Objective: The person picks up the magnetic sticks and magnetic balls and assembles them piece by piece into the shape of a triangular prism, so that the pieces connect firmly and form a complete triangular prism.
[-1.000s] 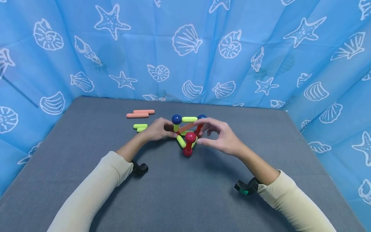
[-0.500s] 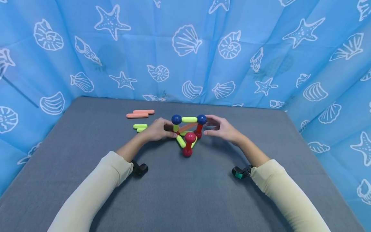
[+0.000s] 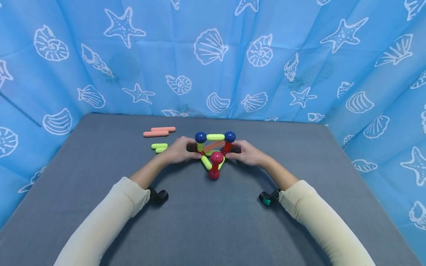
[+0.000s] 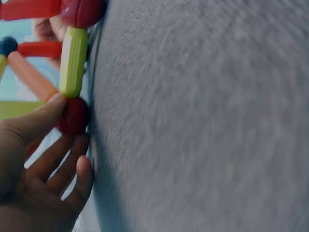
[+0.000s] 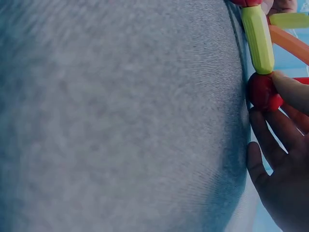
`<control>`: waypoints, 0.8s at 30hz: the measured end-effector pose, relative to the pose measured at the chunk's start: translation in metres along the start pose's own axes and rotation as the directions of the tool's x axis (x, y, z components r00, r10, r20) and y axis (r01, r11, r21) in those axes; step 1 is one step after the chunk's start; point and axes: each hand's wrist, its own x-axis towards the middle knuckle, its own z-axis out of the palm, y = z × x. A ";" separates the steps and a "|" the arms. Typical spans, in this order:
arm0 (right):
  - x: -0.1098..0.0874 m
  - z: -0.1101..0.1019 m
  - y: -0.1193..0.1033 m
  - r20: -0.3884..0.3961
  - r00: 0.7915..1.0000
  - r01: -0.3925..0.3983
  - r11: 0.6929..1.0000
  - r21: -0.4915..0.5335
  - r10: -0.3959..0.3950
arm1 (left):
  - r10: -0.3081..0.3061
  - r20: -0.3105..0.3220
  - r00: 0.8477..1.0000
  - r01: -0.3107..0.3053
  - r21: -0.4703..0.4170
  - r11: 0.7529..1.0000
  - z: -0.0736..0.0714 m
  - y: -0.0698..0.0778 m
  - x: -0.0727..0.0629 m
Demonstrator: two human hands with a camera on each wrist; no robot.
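Observation:
A structure of magnetic rods and balls stands on the grey table near the middle of the head view. Two blue balls (image 3: 230, 136) top its rear posts, joined by a yellow-green rod (image 3: 215, 137); an orange rod (image 3: 213, 147) slants below. In front, a red post carries a red ball (image 3: 216, 157). My left hand (image 3: 179, 150) pinches the red ball (image 4: 75, 117) at the left base corner between thumb and fingers. On the other side, my right hand (image 3: 247, 153) pinches the red ball (image 5: 263, 92) at the right base corner. Fingers partly hide both balls.
Two loose orange rods (image 3: 156, 133) lie behind and left of the structure. Nearer my left hand are two loose yellow-green rods (image 3: 159, 146). A blue shell-patterned curtain (image 3: 186, 55) hangs behind and beside the grey table (image 3: 213, 221).
My right hand has come down from the upper right blue ball and taken hold of the red ball at the right base corner. My left hand keeps its grip.

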 end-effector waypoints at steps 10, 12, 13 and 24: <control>0.004 0.001 0.001 0.013 1.000 0.002 1.000 -0.015 -0.002 | 0.007 -0.428 0.904 -0.005 0.006 1.000 -0.045 -0.016 -0.023; 0.004 0.001 0.001 0.017 1.000 0.009 1.000 -0.011 -0.009 | -0.040 -0.525 0.850 0.051 0.008 0.999 -0.057 -0.025 -0.029; 0.004 0.001 0.002 0.017 1.000 0.012 1.000 -0.010 -0.012 | -0.069 -0.551 0.832 0.091 0.013 0.996 -0.063 -0.031 -0.032; 0.003 0.000 0.002 0.015 1.000 0.016 1.000 -0.011 -0.015 | -0.191 -0.430 0.882 0.278 0.148 0.949 -0.094 -0.079 -0.066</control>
